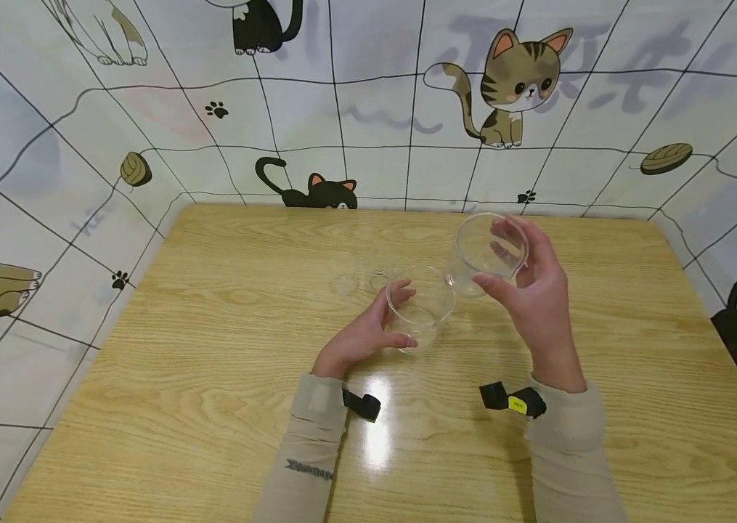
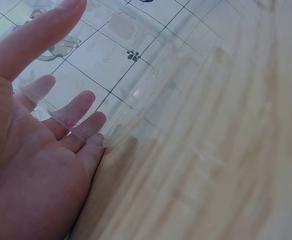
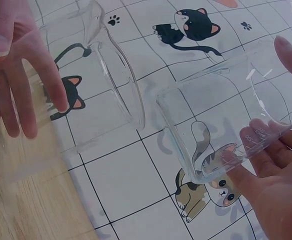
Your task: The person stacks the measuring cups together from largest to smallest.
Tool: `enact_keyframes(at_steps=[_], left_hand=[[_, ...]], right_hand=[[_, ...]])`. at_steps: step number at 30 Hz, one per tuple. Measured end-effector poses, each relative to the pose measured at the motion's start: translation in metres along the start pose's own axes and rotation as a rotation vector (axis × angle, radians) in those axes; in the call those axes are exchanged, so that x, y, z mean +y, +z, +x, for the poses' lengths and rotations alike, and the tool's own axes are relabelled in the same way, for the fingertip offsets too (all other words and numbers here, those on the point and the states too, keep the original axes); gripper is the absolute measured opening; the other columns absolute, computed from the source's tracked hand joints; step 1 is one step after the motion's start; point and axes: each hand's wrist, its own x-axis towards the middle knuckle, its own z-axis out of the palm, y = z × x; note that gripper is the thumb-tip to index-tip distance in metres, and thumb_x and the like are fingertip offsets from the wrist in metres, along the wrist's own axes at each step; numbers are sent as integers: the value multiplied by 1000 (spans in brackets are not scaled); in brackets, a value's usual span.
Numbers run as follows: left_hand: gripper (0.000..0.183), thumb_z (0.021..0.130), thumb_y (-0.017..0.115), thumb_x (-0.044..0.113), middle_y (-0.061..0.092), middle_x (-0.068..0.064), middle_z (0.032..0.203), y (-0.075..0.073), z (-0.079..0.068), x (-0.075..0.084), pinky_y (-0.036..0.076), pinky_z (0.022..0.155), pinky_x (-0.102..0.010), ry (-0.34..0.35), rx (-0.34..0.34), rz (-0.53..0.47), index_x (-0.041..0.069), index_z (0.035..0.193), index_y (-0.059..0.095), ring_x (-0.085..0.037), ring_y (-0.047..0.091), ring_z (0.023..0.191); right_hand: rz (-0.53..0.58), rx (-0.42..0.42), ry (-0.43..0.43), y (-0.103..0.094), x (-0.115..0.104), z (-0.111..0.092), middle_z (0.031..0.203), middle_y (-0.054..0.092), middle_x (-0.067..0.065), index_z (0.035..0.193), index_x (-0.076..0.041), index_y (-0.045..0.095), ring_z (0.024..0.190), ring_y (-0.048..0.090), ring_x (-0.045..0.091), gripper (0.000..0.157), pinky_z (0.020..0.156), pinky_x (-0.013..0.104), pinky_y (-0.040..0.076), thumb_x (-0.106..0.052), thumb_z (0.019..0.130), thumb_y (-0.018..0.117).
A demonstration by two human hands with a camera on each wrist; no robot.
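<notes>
My left hand (image 1: 364,333) holds a clear glass beaker (image 1: 432,328) low at the table, thumb on the near side and fingers on the far side. Printed volume marks show on that beaker (image 2: 121,65) in the left wrist view. My right hand (image 1: 543,290) grips a second clear beaker (image 1: 461,274), raised and tilted beside the first, base toward the lower left. The right wrist view has this raised beaker (image 3: 206,110) at the right, apart from the rim and spout of the other beaker (image 3: 103,80). Nothing shows inside either one.
Two smaller clear glass vessels (image 1: 344,280) stand just behind my left hand, faint against the wood. The wooden table (image 1: 211,349) meets a cat-patterned cloth wall (image 1: 381,116) at the back and sides. A light reflection shows on the tabletop between my forearms.
</notes>
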Motion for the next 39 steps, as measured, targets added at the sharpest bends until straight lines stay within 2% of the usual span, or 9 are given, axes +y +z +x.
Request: enact_keyframes(at_steps=[7, 12, 19, 24, 30, 39], left_hand=[[95, 73, 77, 12, 28, -3, 148, 0, 0, 0, 19, 111, -40, -3, 7, 2, 26, 144, 15, -13, 24, 137], [95, 74, 77, 9, 27, -3, 149, 1, 0, 3, 17, 112, -39, -22, 8, -19, 24, 144, 15, -10, 21, 138], [93, 74, 76, 9, 26, -11, 149, 2, -7, 21, 18, 112, -43, -24, -1, -26, 23, 144, 17, -19, 19, 140], [92, 74, 75, 5, 26, -12, 148, 3, -7, 23, 21, 110, -46, -15, 11, -25, 18, 144, 17, -24, 21, 139], [92, 75, 74, 3, 23, -16, 149, 3, -8, 27, 19, 110, -46, -9, 2, -73, 16, 144, 16, -31, 21, 138], [92, 74, 75, 3, 28, -8, 148, 4, -7, 28, 16, 111, -47, -35, 23, -58, 18, 144, 18, -26, 20, 139]], right_hand=[[-5, -29, -3, 5, 0, -1, 129, 47, 16, 131, -1, 44, 122, 44, 23, 69, 103, 31, 37, 15, 69, 70], [-13, -49, -1, 9, 1, -2, 129, 48, 15, 131, -1, 43, 123, 44, 23, 70, 103, 32, 37, 14, 69, 71], [-37, -67, 11, 15, 0, -2, 130, 47, 16, 132, -1, 43, 123, 44, 22, 71, 104, 33, 36, 13, 68, 72], [-49, -78, 29, 18, 0, -3, 130, 48, 15, 131, -3, 44, 123, 44, 22, 71, 103, 32, 36, 12, 69, 73], [-62, -104, 35, 22, 2, -4, 130, 47, 15, 132, -3, 43, 123, 43, 22, 71, 104, 33, 36, 10, 69, 73], [-124, -126, 59, 25, 2, -5, 131, 45, 17, 133, -5, 42, 125, 43, 20, 70, 103, 30, 37, 6, 72, 73]])
